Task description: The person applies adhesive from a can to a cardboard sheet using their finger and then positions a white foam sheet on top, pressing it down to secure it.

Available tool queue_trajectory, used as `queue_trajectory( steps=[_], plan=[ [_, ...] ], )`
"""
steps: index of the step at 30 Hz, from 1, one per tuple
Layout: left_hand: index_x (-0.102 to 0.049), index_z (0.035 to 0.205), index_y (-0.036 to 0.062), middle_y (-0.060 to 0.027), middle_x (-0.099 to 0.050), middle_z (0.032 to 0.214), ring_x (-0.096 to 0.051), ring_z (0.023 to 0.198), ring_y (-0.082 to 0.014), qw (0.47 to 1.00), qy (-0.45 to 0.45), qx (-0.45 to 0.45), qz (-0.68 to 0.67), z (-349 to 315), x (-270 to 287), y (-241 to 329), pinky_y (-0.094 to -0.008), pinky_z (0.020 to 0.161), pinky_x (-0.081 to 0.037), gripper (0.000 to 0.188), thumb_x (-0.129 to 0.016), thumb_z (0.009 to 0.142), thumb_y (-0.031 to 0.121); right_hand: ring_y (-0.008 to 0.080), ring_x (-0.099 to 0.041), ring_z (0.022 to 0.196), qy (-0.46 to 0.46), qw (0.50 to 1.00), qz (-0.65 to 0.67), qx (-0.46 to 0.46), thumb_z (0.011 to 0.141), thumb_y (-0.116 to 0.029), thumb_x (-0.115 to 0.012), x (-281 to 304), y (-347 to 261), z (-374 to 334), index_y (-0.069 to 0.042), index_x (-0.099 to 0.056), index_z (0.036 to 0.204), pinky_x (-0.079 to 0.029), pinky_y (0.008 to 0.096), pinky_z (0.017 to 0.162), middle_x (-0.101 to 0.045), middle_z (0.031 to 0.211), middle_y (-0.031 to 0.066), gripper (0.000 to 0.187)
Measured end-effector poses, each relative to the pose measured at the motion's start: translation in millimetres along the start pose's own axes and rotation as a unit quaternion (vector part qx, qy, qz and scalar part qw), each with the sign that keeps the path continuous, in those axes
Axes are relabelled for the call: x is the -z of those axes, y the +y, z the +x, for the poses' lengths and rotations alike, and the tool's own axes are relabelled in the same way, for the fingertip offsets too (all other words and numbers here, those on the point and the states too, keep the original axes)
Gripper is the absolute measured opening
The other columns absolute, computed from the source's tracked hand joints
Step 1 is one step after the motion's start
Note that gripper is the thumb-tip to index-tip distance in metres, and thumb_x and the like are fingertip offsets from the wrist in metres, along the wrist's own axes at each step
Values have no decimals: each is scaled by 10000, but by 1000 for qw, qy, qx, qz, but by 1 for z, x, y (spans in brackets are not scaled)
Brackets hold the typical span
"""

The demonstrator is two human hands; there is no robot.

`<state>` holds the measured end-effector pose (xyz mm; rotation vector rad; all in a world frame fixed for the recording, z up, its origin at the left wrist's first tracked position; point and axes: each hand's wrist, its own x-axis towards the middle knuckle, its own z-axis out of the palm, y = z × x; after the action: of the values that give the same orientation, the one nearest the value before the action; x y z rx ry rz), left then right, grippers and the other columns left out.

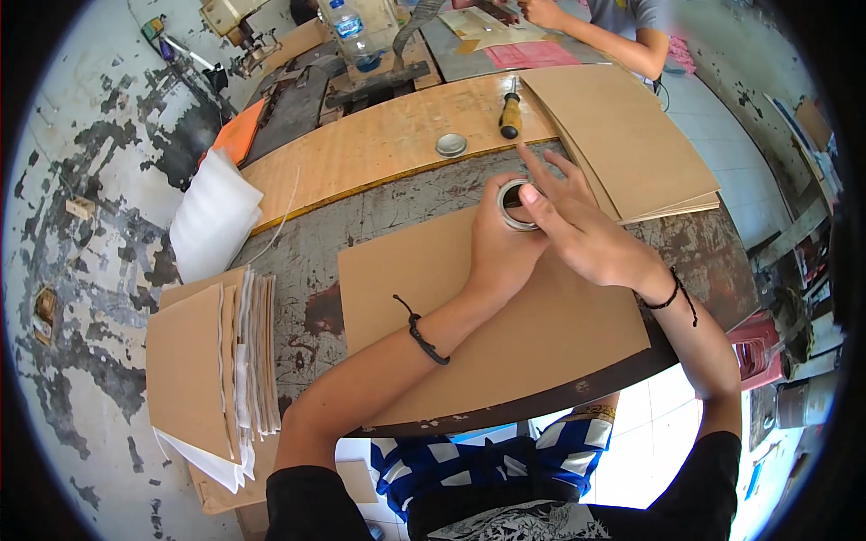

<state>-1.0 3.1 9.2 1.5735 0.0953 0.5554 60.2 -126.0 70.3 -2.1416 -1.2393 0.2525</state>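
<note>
My left hand (507, 248) is wrapped round a small round jar (502, 209) with a silvery rim; its mouth faces up and looks dark inside. Over the jar reaches my right hand (586, 230), its thumb at the mouth and its other fingers stretched out apart. Whether the right thumb dips inside or only touches the rim, I cannot tell. Beneath both hands a large brown cardboard sheet (487, 334) lies flat on the worn table. A round metal lid (451, 145) rests on the wooden plank beyond, with a yellow-and-black-handled screwdriver (511, 117) to its right.
Brown cardboard sheets (622, 135) are stacked at the right. On the left stand a bundle of layered cardboard and white sheets (194, 361) and white foam wrap (216, 212). A water bottle (352, 32) is at the back, and another person's arm (604, 36) rests at a far table.
</note>
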Motion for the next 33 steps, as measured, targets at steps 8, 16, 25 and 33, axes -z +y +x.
queue_trajectory(
  steps=[8,16,25,33],
  plan=[
    [-447,1209,24,-72,-633,1041,-665,965,-142,1000,-18,2,-17,-1,-2,10,-288,812,-543,559,-807,781,5,464,-107,1493,7,1000,12,11,1018,-666,-152,2,0,-3,30,-673,1162,-154,536,1209,-172,1606,301,881],
    [-450,1200,24,-85,-631,1072,-663,986,-154,999,-17,-19,22,0,-1,9,-288,821,-548,562,-817,775,11,466,-109,1493,6,1000,8,6,1014,-673,-133,2,1,-2,28,-675,1152,-155,540,1208,-178,1601,307,897],
    [-458,1193,25,-87,-631,1076,-658,988,-151,1000,-16,-22,13,0,-1,7,-293,831,-547,570,-835,766,44,464,-109,1492,2,1000,7,8,1016,-668,-119,3,-2,-3,49,-626,1237,-152,534,1207,-170,1601,312,906],
    [-466,1194,31,-91,-647,1069,-667,978,-155,999,-13,-25,27,0,-1,4,-301,831,-545,573,-840,761,56,470,-105,1491,-4,1000,10,2,1013,-673,-125,3,-2,-3,54,-610,1272,-149,528,1209,-160,1599,321,911]
  ],
)
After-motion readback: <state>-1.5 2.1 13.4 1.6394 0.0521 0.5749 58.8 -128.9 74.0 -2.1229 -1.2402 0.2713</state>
